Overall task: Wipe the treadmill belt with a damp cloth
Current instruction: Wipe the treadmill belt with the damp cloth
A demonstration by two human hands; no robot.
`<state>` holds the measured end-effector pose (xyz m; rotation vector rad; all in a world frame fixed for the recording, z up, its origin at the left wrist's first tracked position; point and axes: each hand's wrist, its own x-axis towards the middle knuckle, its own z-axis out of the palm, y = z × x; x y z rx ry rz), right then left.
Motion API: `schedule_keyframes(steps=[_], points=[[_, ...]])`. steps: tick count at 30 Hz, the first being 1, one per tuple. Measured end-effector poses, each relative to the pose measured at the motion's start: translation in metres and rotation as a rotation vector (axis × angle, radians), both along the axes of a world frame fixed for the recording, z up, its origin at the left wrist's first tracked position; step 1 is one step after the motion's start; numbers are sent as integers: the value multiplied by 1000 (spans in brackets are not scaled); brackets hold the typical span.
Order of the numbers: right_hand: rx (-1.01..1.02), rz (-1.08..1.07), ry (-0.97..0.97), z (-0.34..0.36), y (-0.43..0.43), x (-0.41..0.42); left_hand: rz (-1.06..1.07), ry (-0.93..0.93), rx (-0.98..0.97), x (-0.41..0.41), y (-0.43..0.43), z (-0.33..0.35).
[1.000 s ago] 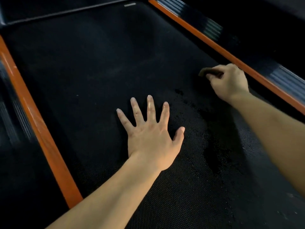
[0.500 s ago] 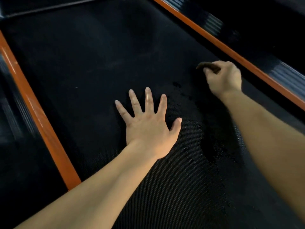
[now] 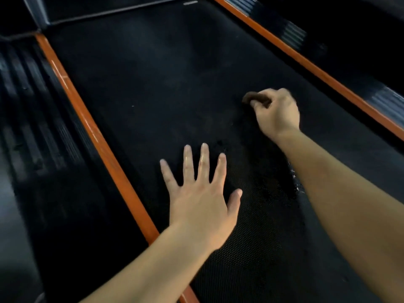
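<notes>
Belt (image 3: 153, 101) between two orange strips (image 3: 91, 127). Left hand (image 3: 201, 202) flat, fingers spread wide, on belt; right hand (image 3: 276, 110) grips dark cloth (image 3: 253, 97) pressed down ahead.

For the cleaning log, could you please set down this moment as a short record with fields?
surface: black textured treadmill belt
left: left hand flat on the belt, fingers spread, holding nothing
right: right hand grips a dark cloth on the belt, further up
moisture: wet-looking patch between the forearms
edges: an orange strip along each side
</notes>
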<state>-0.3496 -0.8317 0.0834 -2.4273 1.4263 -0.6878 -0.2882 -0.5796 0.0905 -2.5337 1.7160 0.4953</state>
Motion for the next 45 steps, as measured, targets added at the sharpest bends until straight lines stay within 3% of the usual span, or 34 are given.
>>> schedule_keyframes(steps=[5,10,12,18,24,30,32,37,42,45], points=[[59,393,28,3,71,-18,26,-7,24,-10,24,-3],[-31,77,15,0,4,12,7,-18,19,-9,27,-4],[-35,49,9,-3,14,15,2,1,49,-9,26,-3],[11,588,46,4,93,-31,-12,-1,71,-7,25,1],[9,176,-11,-1,46,17,-55,-1,130,-15,42,15],[48,657,42,7,120,-37,-66,39,157,-26,60,23],[34,646,68,9,107,-24,-60,50,172,-32,61,23],[40,319,39,1,77,35,-40,35,163,-36,65,19],[96,619,72,9,122,-28,-52,49,160,-36,67,19],[91,659,74,12,122,-27,-58,56,164,-36,67,21]])
